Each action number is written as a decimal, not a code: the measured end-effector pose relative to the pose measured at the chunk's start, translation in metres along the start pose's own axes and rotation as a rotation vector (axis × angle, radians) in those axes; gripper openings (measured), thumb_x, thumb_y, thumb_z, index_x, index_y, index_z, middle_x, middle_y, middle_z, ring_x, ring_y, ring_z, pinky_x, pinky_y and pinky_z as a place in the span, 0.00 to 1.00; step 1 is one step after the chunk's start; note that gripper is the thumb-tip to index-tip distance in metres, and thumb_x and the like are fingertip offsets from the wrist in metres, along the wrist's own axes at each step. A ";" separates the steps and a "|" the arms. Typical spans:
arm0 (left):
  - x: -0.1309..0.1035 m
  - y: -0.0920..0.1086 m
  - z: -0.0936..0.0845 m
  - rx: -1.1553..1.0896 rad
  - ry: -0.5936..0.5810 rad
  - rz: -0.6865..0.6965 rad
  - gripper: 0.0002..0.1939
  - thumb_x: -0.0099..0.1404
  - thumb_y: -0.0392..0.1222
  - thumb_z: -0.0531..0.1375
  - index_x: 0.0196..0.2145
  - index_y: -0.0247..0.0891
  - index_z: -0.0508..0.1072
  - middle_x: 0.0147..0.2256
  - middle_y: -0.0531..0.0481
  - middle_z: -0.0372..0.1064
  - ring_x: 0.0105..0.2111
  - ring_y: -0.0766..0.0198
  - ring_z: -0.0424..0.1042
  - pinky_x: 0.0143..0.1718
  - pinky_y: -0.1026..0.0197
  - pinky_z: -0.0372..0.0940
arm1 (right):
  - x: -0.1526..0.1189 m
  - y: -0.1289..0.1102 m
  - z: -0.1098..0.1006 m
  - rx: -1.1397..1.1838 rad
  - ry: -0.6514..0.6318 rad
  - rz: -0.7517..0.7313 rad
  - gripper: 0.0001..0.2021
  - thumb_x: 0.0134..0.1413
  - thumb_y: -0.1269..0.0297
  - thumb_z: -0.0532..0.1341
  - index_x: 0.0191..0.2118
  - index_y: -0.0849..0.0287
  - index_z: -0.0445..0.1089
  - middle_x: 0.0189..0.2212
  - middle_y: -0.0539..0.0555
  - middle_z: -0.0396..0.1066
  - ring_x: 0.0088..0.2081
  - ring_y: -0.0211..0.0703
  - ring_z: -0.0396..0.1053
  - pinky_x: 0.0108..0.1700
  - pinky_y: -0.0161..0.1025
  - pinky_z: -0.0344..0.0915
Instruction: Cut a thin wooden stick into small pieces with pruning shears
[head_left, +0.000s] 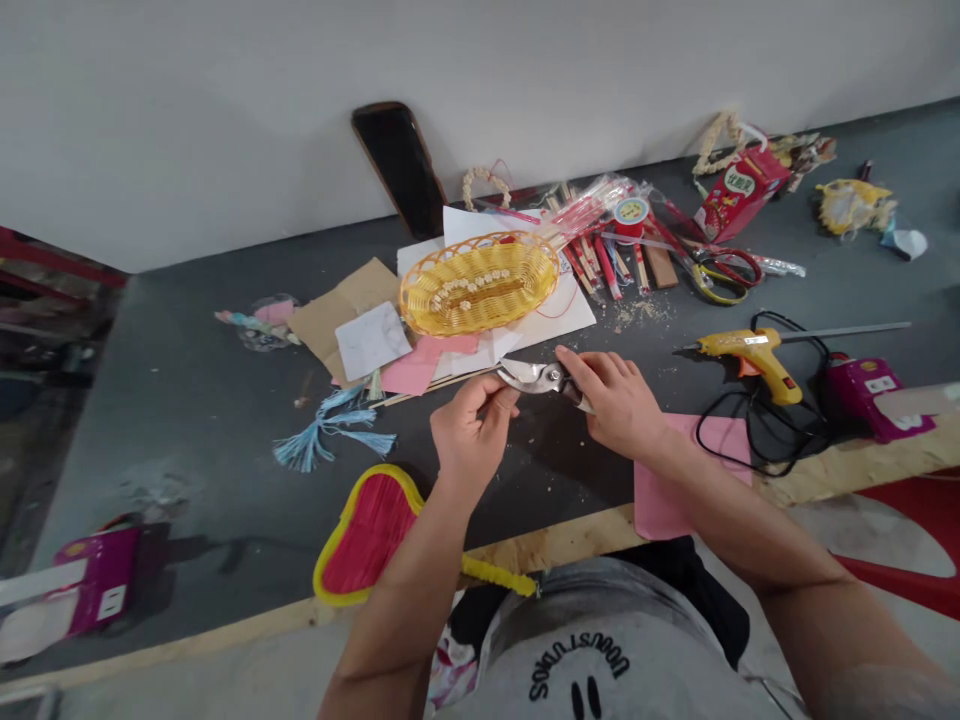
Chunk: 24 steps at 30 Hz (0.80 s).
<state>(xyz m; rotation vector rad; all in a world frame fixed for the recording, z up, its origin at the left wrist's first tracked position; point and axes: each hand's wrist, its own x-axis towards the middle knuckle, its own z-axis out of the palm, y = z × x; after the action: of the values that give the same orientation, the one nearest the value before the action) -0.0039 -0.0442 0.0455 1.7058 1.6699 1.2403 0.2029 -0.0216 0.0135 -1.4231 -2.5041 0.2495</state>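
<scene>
In my right hand [616, 400] is a pair of pruning shears [541, 377], gripped by the handles, with the blades pointing left. My left hand [475, 425] is pinched at the tips of the blades; whatever it holds there is too small to make out. Just beyond the hands, a yellow woven basket [480, 285] holds small pale pieces. Thin sticks [420, 392] lie beside my left hand. A red fan-like piece with a yellow edge [367, 535] rests under my left forearm, and its yellow handle [499, 576] reaches past the table edge.
A yellow glue gun [756, 352] with a black cable lies right, near a pink sheet [694, 470]. Scissors [724, 277] and a red carton [742, 192] sit behind it. Blue tassels [330, 430] lie left. A phone [401, 165] leans on the wall. A purple box [105, 580] stands front left.
</scene>
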 end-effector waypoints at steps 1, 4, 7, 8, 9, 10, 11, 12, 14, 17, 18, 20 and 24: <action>0.000 0.000 0.000 0.034 0.013 0.007 0.09 0.66 0.41 0.61 0.29 0.38 0.76 0.19 0.55 0.70 0.19 0.70 0.68 0.25 0.69 0.62 | 0.000 0.000 0.000 -0.005 -0.001 -0.002 0.40 0.53 0.75 0.55 0.72 0.55 0.47 0.54 0.62 0.68 0.50 0.54 0.64 0.46 0.47 0.60; -0.001 0.000 0.000 0.084 0.002 0.048 0.11 0.66 0.41 0.60 0.27 0.38 0.77 0.19 0.54 0.71 0.19 0.70 0.67 0.25 0.68 0.62 | -0.001 0.001 -0.001 0.001 -0.016 -0.027 0.43 0.51 0.75 0.56 0.73 0.56 0.44 0.56 0.62 0.66 0.50 0.55 0.63 0.46 0.48 0.60; -0.002 -0.005 -0.003 0.015 -0.062 0.058 0.13 0.68 0.44 0.59 0.29 0.38 0.79 0.22 0.52 0.75 0.20 0.69 0.68 0.25 0.67 0.62 | -0.001 0.002 -0.003 0.015 -0.028 -0.051 0.46 0.47 0.76 0.57 0.73 0.55 0.43 0.58 0.62 0.65 0.50 0.55 0.63 0.46 0.48 0.60; -0.001 -0.007 -0.004 -0.027 -0.095 0.041 0.13 0.68 0.45 0.59 0.30 0.38 0.79 0.23 0.51 0.76 0.19 0.68 0.67 0.24 0.67 0.62 | -0.001 0.002 -0.004 0.020 -0.029 -0.057 0.46 0.46 0.76 0.57 0.73 0.55 0.44 0.58 0.61 0.65 0.50 0.55 0.63 0.46 0.48 0.60; -0.001 -0.008 -0.005 -0.071 -0.129 0.016 0.13 0.68 0.46 0.59 0.31 0.38 0.79 0.24 0.51 0.76 0.19 0.68 0.67 0.23 0.66 0.62 | -0.001 0.003 -0.004 0.024 -0.030 -0.062 0.46 0.46 0.77 0.57 0.72 0.55 0.45 0.58 0.61 0.65 0.50 0.55 0.63 0.46 0.47 0.60; -0.001 -0.010 -0.006 -0.113 -0.161 -0.014 0.13 0.69 0.47 0.59 0.32 0.38 0.79 0.24 0.50 0.77 0.19 0.68 0.67 0.23 0.66 0.61 | -0.001 0.003 -0.005 0.027 -0.029 -0.066 0.45 0.46 0.77 0.57 0.72 0.55 0.46 0.58 0.61 0.65 0.50 0.55 0.63 0.46 0.47 0.60; 0.000 -0.011 -0.006 -0.152 -0.193 -0.045 0.13 0.69 0.48 0.59 0.33 0.38 0.79 0.25 0.49 0.78 0.20 0.68 0.67 0.22 0.66 0.61 | -0.001 0.004 -0.005 0.030 -0.029 -0.069 0.45 0.46 0.77 0.57 0.72 0.55 0.47 0.58 0.61 0.65 0.50 0.55 0.63 0.46 0.47 0.60; 0.000 -0.012 -0.007 -0.186 -0.221 -0.070 0.13 0.69 0.48 0.60 0.33 0.37 0.79 0.26 0.49 0.78 0.20 0.68 0.68 0.22 0.66 0.60 | -0.001 0.004 -0.005 0.032 -0.029 -0.070 0.45 0.45 0.78 0.57 0.72 0.55 0.48 0.57 0.61 0.66 0.50 0.55 0.63 0.46 0.47 0.60; 0.001 -0.012 -0.009 -0.240 -0.264 -0.105 0.14 0.68 0.49 0.60 0.32 0.37 0.78 0.27 0.48 0.78 0.20 0.68 0.68 0.21 0.66 0.59 | -0.001 0.004 -0.004 0.036 -0.025 -0.068 0.45 0.45 0.78 0.57 0.71 0.55 0.50 0.54 0.60 0.68 0.50 0.54 0.63 0.46 0.47 0.60; 0.002 -0.011 -0.011 -0.300 -0.302 -0.140 0.14 0.68 0.49 0.60 0.31 0.37 0.78 0.25 0.48 0.77 0.18 0.70 0.64 0.19 0.66 0.56 | -0.001 0.003 -0.002 0.052 -0.014 -0.060 0.42 0.47 0.79 0.56 0.71 0.54 0.52 0.50 0.59 0.69 0.48 0.53 0.64 0.46 0.46 0.60; 0.002 -0.010 -0.011 -0.314 -0.304 -0.151 0.15 0.68 0.49 0.61 0.30 0.37 0.78 0.25 0.48 0.77 0.17 0.70 0.62 0.19 0.66 0.55 | -0.002 0.003 -0.001 0.061 -0.012 -0.058 0.42 0.48 0.79 0.56 0.71 0.53 0.52 0.49 0.59 0.69 0.48 0.52 0.65 0.46 0.46 0.60; 0.001 -0.010 -0.011 -0.322 -0.295 -0.168 0.15 0.68 0.50 0.61 0.30 0.37 0.78 0.24 0.49 0.76 0.16 0.71 0.59 0.18 0.66 0.53 | -0.002 0.001 -0.001 0.077 -0.016 -0.052 0.42 0.48 0.79 0.56 0.71 0.53 0.52 0.48 0.59 0.69 0.48 0.52 0.65 0.46 0.45 0.61; 0.000 -0.010 -0.008 -0.277 -0.232 -0.144 0.14 0.68 0.49 0.61 0.32 0.37 0.78 0.24 0.49 0.76 0.18 0.70 0.64 0.20 0.66 0.57 | -0.003 -0.001 -0.001 0.092 -0.033 -0.036 0.42 0.47 0.79 0.55 0.70 0.54 0.53 0.48 0.59 0.70 0.48 0.51 0.66 0.46 0.45 0.62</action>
<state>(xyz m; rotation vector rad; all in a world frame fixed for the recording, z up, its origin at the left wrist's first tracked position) -0.0158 -0.0451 0.0411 1.4728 1.3875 1.1025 0.2044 -0.0246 0.0146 -1.3477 -2.5069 0.3789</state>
